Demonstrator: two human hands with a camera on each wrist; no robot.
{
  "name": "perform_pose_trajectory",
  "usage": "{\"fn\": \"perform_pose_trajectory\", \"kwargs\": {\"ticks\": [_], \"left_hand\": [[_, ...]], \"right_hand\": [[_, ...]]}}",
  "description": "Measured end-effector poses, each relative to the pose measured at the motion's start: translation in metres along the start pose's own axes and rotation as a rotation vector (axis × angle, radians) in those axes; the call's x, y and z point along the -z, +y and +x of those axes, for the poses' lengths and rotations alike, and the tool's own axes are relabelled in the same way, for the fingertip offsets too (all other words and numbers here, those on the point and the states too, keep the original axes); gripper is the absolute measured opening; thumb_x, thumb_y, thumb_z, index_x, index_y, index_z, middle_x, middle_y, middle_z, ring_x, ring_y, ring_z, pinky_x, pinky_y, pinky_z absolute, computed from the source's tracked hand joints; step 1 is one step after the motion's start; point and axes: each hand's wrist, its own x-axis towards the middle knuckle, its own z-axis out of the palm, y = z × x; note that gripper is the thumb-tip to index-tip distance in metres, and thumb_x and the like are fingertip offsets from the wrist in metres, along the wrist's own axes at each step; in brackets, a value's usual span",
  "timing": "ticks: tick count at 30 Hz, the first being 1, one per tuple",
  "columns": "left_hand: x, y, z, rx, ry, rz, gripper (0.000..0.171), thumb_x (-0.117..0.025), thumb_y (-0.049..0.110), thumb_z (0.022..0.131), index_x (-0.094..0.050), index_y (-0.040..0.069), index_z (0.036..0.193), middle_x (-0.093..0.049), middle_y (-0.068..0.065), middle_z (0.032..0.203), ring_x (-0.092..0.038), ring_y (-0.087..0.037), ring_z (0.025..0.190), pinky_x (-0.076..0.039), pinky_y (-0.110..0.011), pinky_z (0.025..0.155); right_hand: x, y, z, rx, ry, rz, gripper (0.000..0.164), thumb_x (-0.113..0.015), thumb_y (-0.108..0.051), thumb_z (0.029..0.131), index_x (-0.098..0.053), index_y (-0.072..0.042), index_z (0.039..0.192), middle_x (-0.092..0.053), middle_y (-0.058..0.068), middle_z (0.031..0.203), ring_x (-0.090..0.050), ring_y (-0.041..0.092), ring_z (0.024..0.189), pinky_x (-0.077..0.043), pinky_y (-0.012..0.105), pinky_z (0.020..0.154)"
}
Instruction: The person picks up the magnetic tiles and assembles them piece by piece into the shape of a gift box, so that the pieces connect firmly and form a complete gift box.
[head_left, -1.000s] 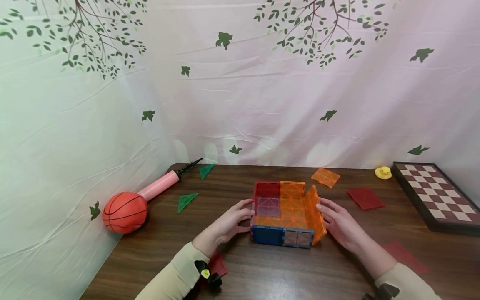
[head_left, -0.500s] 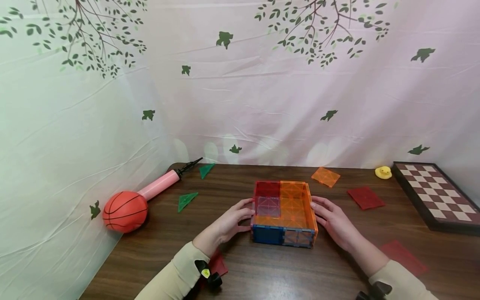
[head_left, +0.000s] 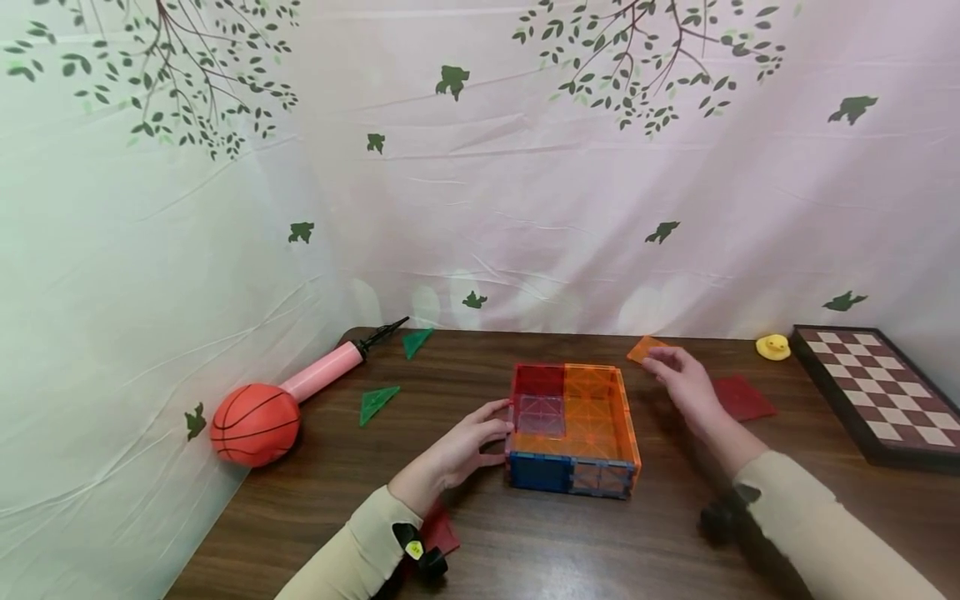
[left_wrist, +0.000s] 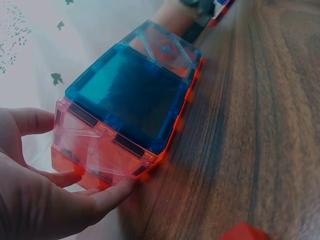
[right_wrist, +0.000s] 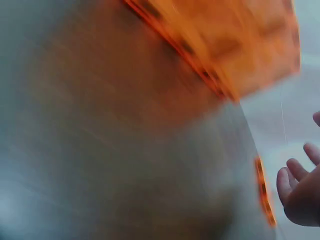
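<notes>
On my remote feed I list: one low box of translucent magnetic tiles, open-topped, upright near the middle of the wooden surface; front wall a blue tile beside a clear tile, right wall orange, rear wall red and orange, left wall with a pink tile. Left hand: at the left wall, fingers spread and touching it, not clenched. Right hand: extended to an orange square tile lying behind and to the right of the box; fingers loosely bent, grasping nothing, and in the right wrist view I see a gap between them and that tile. Progress, in my judgement: all four walls joined into a closed ring, top uncovered. Pieces unattached: the orange square tile; a red square tile, partly behind the right hand; a red tile by the left wrist, partly covered; a near green triangle and a far green triangle, left of the box. Also held in stock: one orange-red basketball, one pink hand pump, one yellow duck, one checkered board.
</notes>
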Motion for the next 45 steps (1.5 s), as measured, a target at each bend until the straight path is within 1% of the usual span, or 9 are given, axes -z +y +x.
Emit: {"fn": "perform_pose_trajectory", "kwargs": {"ticks": [3, 6, 10, 15, 19, 24, 33, 40, 45], "left_hand": [[0.0, 0.0, 0.0, -0.004, 0.004, 0.0, 0.065, -0.056, 0.024, 0.104, -0.029, 0.004, 0.159, -0.046, -0.025, 0.147, -0.045, -0.038, 0.134, -0.041, -0.057, 0.108], [-0.001, 0.0, 0.0, -0.008, 0.005, -0.001, 0.064, -0.055, 0.023, 0.104, -0.029, 0.004, 0.159, -0.047, -0.025, 0.147, -0.045, -0.038, 0.134, -0.041, -0.057, 0.108], [-0.001, -0.001, 0.0, -0.011, 0.008, -0.004, 0.063, -0.055, 0.022, 0.104, -0.03, 0.004, 0.159, -0.049, -0.025, 0.145, -0.046, -0.038, 0.133, -0.041, -0.057, 0.107], [-0.002, -0.001, 0.0, -0.017, 0.018, -0.001, 0.063, -0.056, 0.021, 0.103, -0.03, 0.003, 0.158, -0.049, -0.025, 0.144, -0.046, -0.038, 0.132, -0.042, -0.056, 0.107], [-0.002, -0.001, -0.001, -0.016, 0.016, 0.004, 0.063, -0.057, 0.021, 0.103, -0.031, 0.004, 0.158, -0.047, -0.024, 0.147, -0.046, -0.038, 0.133, -0.042, -0.056, 0.106], [-0.002, 0.0, 0.0, -0.015, 0.026, 0.008, 0.062, -0.057, 0.022, 0.103, -0.034, 0.005, 0.157, -0.047, -0.023, 0.148, -0.047, -0.038, 0.132, -0.043, -0.056, 0.106], [0.0, -0.003, -0.001, -0.019, 0.027, 0.001, 0.062, -0.058, 0.023, 0.102, -0.034, 0.006, 0.157, -0.049, -0.022, 0.146, -0.049, -0.036, 0.13, -0.043, -0.056, 0.106], [0.001, -0.004, 0.0, -0.018, 0.03, 0.004, 0.063, -0.058, 0.023, 0.102, -0.034, 0.006, 0.157, -0.049, -0.021, 0.147, -0.049, -0.035, 0.129, -0.043, -0.057, 0.106], [0.002, -0.003, 0.001, -0.012, 0.024, -0.007, 0.064, -0.058, 0.023, 0.102, -0.033, 0.004, 0.158, -0.046, -0.022, 0.149, -0.048, -0.036, 0.13, -0.042, -0.057, 0.107]], "right_hand": [[0.008, 0.006, 0.025, 0.102, 0.02, -0.314, 0.048, -0.06, -0.029, 0.104, -0.051, 0.006, 0.137, -0.05, 0.033, 0.138, -0.048, 0.046, 0.122, -0.039, 0.063, 0.102], [0.013, 0.011, 0.044, 0.2, -0.011, -0.549, 0.046, -0.064, -0.024, 0.101, -0.053, 0.009, 0.131, -0.052, 0.036, 0.131, -0.047, 0.052, 0.118, -0.038, 0.067, 0.1], [0.015, 0.013, 0.057, 0.221, -0.068, -0.685, 0.047, -0.067, -0.021, 0.098, -0.052, 0.011, 0.129, -0.052, 0.036, 0.126, -0.047, 0.051, 0.112, -0.04, 0.065, 0.097], [0.013, 0.015, 0.066, 0.181, -0.146, -0.781, 0.047, -0.066, -0.024, 0.097, -0.051, 0.01, 0.126, -0.053, 0.034, 0.121, -0.05, 0.05, 0.106, -0.045, 0.064, 0.092], [0.013, 0.019, 0.069, 0.158, -0.175, -0.801, 0.046, -0.066, -0.023, 0.097, -0.05, 0.009, 0.125, -0.054, 0.034, 0.117, -0.052, 0.051, 0.102, -0.046, 0.065, 0.089], [0.014, 0.023, 0.074, 0.177, -0.158, -0.783, 0.043, -0.069, -0.023, 0.093, -0.054, 0.007, 0.121, -0.058, 0.032, 0.112, -0.051, 0.049, 0.099, -0.046, 0.063, 0.085], [0.017, 0.021, 0.075, 0.197, -0.128, -0.629, 0.052, -0.074, -0.032, 0.091, -0.059, 0.008, 0.12, -0.063, 0.031, 0.111, -0.058, 0.039, 0.091, -0.051, 0.056, 0.083], [0.007, -0.018, 0.064, 0.22, -0.187, -0.475, 0.052, -0.073, -0.033, 0.094, -0.056, 0.0, 0.132, -0.061, 0.025, 0.124, -0.061, 0.035, 0.098, -0.055, 0.052, 0.086], [-0.015, -0.062, 0.046, 0.362, -0.256, -0.459, 0.049, -0.075, -0.027, 0.093, -0.059, -0.004, 0.133, -0.058, 0.021, 0.131, -0.054, 0.04, 0.115, -0.048, 0.059, 0.096]]}}
